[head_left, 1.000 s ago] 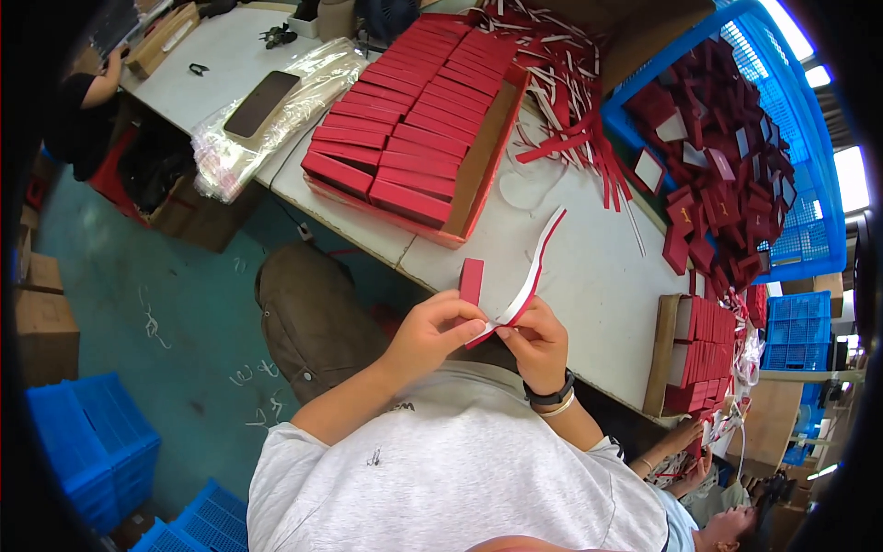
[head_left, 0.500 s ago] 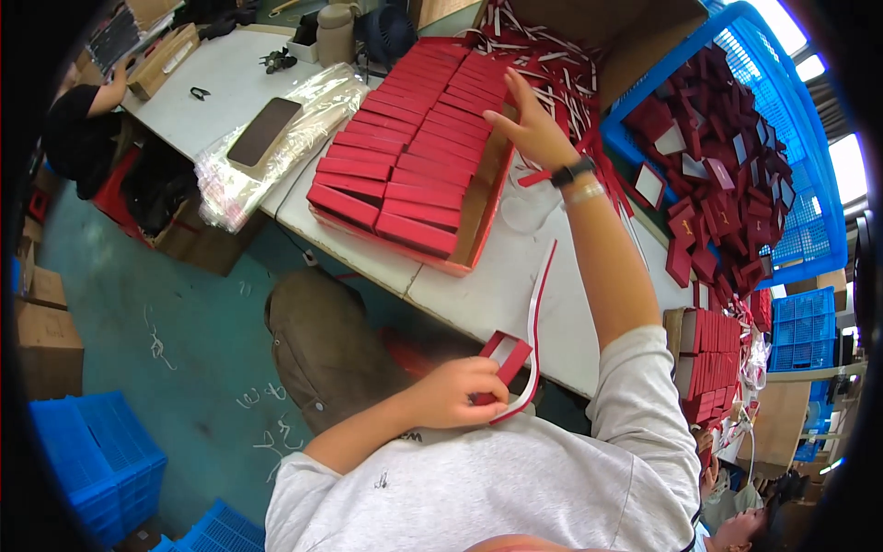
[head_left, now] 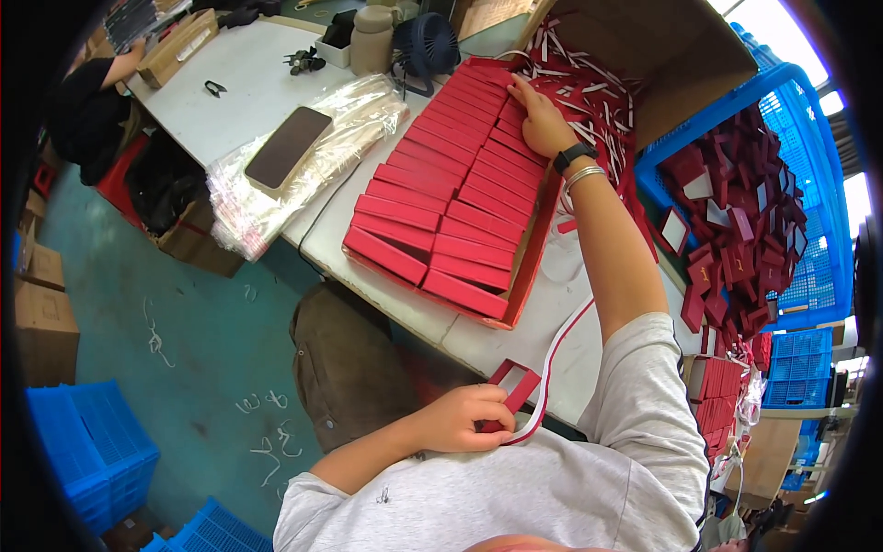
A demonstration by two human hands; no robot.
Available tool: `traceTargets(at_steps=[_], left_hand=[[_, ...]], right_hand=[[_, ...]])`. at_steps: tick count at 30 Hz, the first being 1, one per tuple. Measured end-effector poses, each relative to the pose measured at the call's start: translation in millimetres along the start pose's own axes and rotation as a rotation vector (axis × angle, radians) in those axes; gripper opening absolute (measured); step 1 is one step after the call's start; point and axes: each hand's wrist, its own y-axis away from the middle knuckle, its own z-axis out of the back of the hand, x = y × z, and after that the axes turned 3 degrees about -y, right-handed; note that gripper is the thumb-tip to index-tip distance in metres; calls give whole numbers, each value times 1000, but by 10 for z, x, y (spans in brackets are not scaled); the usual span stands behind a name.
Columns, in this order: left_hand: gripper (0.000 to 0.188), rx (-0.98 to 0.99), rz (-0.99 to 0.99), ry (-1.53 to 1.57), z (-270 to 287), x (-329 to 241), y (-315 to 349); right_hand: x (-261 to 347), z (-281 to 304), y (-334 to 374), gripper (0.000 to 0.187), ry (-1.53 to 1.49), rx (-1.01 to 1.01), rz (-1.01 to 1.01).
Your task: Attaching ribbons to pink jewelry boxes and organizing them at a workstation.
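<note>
My left hand [head_left: 471, 419] is closed around a small open red box [head_left: 517, 381] with a pale inside, low in front of my body. A red-and-white strip [head_left: 554, 354] curves from beside that box up across the table and passes behind my right forearm. Farther off, my right hand [head_left: 544, 121] lies with stretched fingers at the right edge of the packed narrow red boxes [head_left: 460, 175]. Its fingertips meet the boxes toward their far end, and I see nothing held in it. A shallow red carton [head_left: 511, 317] holds these boxes in two rows.
Loose red-and-white strips [head_left: 589, 74] pile up beyond my right hand. A blue crate [head_left: 823, 212] full of dark red boxes stands to the right. On the white table [head_left: 193, 101] lie a phone [head_left: 289, 147] on clear plastic bags [head_left: 241, 195], a fan [head_left: 426, 48] and snips [head_left: 214, 88].
My right hand has come down from above the carton's right side onto the boxes, its fingers closer together. The left hand keeps the small box. The view has shifted, moving the table scene rightward and down.
</note>
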Motion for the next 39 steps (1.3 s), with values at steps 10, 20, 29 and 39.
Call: traceTargets(at_steps=[10,20,29,39], left_hand=[[9,9,-56,48,86,83,-7],[8,5,-42,104,106,101,50],[8,-81,100,251,163,-40,64],[7,-24,326,135,80,-291,-63]], right_hand=[[102,93,-203,65,293,61,111],[171,25,-370,75,256,210,202],[879,606,294,51,-828,87,88],[1999,958,2751,42,-650,552,165]])
